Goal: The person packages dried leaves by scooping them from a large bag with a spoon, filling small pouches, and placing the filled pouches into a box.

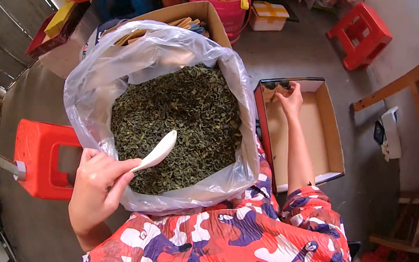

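My left hand [101, 185] grips the handle of a white spoon [160, 150], whose bowl is over the dried green leaves [180, 110]. The leaves fill a large clear plastic bag [89, 95] with its mouth wide open. To the right, my right hand [292, 97] reaches into a shallow cardboard box [315, 126]. Its fingers are closed on a small brown packet [283, 90] at the box's far left corner, where similar packets stand.
Behind the bag is a cardboard box [213, 22] with brown packets. A pink bucket [228, 10] and a white box [266, 22] are farther back. Red stools stand at left [40, 159] and back right [362, 34]. A wooden frame [397, 87] is at right.
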Demonstrator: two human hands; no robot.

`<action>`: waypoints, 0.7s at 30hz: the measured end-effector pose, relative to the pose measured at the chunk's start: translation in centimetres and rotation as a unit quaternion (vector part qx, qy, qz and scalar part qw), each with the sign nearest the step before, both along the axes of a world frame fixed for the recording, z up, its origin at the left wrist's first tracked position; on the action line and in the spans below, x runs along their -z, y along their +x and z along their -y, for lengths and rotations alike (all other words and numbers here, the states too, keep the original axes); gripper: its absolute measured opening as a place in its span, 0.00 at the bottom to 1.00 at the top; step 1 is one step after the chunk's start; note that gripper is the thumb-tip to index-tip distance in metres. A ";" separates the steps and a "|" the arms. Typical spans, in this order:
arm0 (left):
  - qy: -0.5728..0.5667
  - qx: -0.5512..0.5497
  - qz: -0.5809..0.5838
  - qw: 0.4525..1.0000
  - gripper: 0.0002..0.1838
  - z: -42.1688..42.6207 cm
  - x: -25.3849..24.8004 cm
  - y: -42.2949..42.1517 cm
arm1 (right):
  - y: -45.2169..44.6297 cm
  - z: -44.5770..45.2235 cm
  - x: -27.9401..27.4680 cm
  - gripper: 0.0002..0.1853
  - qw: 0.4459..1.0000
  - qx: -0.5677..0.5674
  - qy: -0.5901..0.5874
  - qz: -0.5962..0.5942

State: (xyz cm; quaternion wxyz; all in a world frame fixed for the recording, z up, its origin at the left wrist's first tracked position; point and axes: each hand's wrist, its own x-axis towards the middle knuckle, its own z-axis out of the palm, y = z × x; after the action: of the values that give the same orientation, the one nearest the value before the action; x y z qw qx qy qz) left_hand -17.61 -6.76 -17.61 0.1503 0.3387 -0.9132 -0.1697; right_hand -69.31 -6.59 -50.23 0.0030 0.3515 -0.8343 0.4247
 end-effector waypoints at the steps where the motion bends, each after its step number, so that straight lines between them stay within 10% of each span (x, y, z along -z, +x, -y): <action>1: -0.001 0.003 0.005 1.000 0.11 0.0 -0.1 0.0 | 0.3 -0.3 -0.5 0.36 1.000 -0.004 0.002 0.005; 8: -0.023 0.031 0.025 0.999 0.10 0.3 0.3 -0.4 | -1.0 0.1 -1.7 0.35 0.990 0.057 -0.129 0.020; 12: -0.052 0.065 0.046 0.995 0.08 0.8 0.6 -1.0 | 9.5 6.1 -19.7 0.13 0.937 -0.181 -0.283 0.093; 16: -0.056 0.074 0.048 0.995 0.08 0.6 0.7 -1.5 | 14.4 12.7 -25.8 0.09 0.881 -0.411 -0.198 -0.123; 21: -0.049 0.078 0.044 0.995 0.08 0.4 0.7 -1.2 | 16.2 18.6 -25.3 0.09 0.851 -0.340 0.007 -0.400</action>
State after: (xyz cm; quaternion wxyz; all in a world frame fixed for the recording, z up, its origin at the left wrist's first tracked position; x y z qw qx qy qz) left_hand -18.80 -7.11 -18.27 0.1126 0.2659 -0.9497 -0.1210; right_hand -53.10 -25.14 -24.96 0.1896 0.7528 -0.5923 0.2159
